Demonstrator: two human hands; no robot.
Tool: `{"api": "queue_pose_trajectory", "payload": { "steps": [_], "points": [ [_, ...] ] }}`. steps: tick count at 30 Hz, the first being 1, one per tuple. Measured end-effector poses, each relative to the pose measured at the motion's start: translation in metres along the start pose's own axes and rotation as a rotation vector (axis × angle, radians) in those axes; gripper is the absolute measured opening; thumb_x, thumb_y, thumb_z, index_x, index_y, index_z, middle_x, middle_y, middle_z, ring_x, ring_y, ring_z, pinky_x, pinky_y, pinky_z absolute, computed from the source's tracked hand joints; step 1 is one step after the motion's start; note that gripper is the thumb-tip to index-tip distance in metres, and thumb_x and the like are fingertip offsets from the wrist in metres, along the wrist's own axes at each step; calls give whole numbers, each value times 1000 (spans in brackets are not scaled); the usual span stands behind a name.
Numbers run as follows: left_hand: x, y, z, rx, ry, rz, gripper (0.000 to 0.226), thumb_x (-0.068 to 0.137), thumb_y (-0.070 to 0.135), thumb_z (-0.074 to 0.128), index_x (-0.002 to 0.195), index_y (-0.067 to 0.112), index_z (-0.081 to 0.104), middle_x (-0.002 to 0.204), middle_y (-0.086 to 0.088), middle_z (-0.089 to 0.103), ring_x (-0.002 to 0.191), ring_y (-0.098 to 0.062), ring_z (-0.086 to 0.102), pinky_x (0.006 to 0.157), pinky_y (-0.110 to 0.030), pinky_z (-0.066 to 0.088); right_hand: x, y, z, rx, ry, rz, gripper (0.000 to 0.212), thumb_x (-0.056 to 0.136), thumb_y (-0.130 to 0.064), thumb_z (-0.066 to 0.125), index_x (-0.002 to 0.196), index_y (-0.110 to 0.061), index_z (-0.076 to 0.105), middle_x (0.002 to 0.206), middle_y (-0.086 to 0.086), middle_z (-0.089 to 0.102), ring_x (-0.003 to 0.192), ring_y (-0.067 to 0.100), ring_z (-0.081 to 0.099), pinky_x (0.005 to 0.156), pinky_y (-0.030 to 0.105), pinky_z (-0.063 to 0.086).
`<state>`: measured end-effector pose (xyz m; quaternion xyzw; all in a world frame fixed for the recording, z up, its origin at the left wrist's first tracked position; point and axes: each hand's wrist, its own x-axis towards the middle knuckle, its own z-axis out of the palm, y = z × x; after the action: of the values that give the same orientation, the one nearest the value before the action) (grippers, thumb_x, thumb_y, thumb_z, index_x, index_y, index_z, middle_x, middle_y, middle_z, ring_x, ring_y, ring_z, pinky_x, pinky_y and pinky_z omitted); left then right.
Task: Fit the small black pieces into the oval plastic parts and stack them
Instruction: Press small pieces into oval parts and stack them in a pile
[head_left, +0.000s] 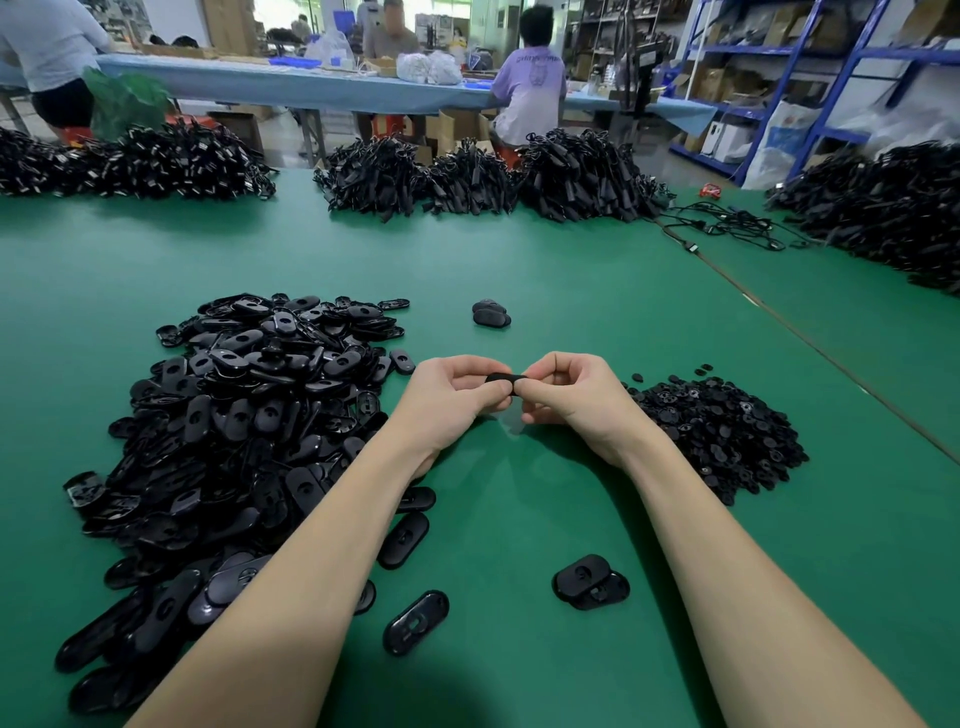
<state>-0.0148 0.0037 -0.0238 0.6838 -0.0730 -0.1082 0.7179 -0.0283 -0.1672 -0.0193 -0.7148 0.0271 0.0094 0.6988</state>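
— So, both hands are up over the green table (519, 260), meeting in the middle. What's between them?

— One oval part (503, 381), black, held edge-on. The left hand (451, 402) has its fingers curled round the part's left end, thumb on the near side. The right hand (569, 397) pinches the right end with thumb and forefinger.

— Any small piece in there?

— Can't tell; the fingertips cover that spot.

— And the supply?

— Big heap of oval parts (234, 431) lies just left of the left forearm, some touching under it. The pile of small pieces (722, 431) sits just right of the right hand.

— Anything stacked?

— A little stack (491, 313) beyond the hands, well apart from them. Two overlapping ovals (589, 581) lie near, between the forearms, and a single oval (415, 621) rests beside the left forearm.
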Motion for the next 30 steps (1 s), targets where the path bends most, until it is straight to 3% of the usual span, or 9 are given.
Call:
{"api": "queue_pose_trajectory", "payload": {
  "steps": [9,17,24,27,30],
  "points": [
    [0,0,2,19,25,-5,14,88,-1,71,92,12,71,84,-8,76,67,-11,70,70,-18,57,1,1,0,-22,6,-4,19,88,6,72,81,-6,59,60,4,62,52,12,62,54,24,56],
    [1,-1,5,67,61,0,13,87,1,72,91,14,72,84,-7,77,70,-12,70,75,-22,58,2,3,1,-62,15,-12,19,86,6,72,80,-6,59,58,3,64,51,13,63,54,25,56],
    [3,-2,5,-27,86,-21,13,86,0,71,91,12,71,78,-7,75,70,-17,68,79,-26,58,-2,0,0,-24,-17,-57,11,89,0,74,92,-5,64,70,5,64,59,18,64,61,29,60],
    [5,-3,6,-78,140,-22,16,85,1,71,95,12,67,79,-9,74,66,-16,65,79,-28,57,-4,-4,3,-163,-43,-133,16,89,-2,74,101,-11,69,81,6,63,63,22,65,67,39,63],
    [8,-4,4,-125,180,-9,21,85,2,71,103,10,64,85,-12,75,60,-12,63,76,-27,57,-2,-7,4,-433,6,-247,20,86,-11,78,100,-24,72,83,-1,68,60,15,63,64,30,60]
  ]
}}
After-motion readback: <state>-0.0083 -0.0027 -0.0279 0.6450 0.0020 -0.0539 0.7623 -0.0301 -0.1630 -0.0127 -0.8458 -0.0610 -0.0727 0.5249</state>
